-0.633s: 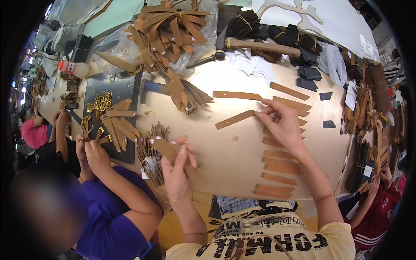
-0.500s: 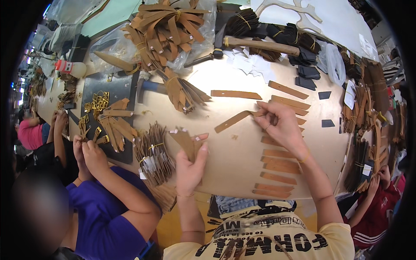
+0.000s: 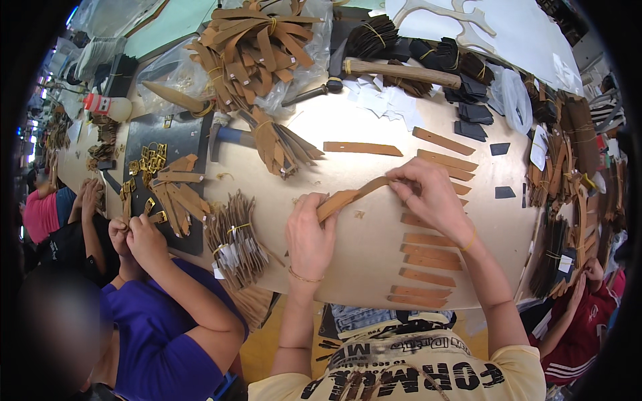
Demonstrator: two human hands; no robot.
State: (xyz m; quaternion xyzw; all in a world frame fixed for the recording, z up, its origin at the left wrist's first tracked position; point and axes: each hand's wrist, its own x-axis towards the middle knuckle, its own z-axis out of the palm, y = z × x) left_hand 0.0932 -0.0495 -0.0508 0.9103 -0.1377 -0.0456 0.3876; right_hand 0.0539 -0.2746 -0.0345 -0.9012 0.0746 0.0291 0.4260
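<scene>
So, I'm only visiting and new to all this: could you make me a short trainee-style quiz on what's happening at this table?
1. True or false: the person's right hand pinches one end of a brown strip.

2. Which gold-coloured things lie on the dark board?
a) scissors
b) buckles
c) keys

3. Which is further right in the picture: the bottle or the wooden-handled hammer?

Key: 1. True. 2. b. 3. The wooden-handled hammer.
</scene>
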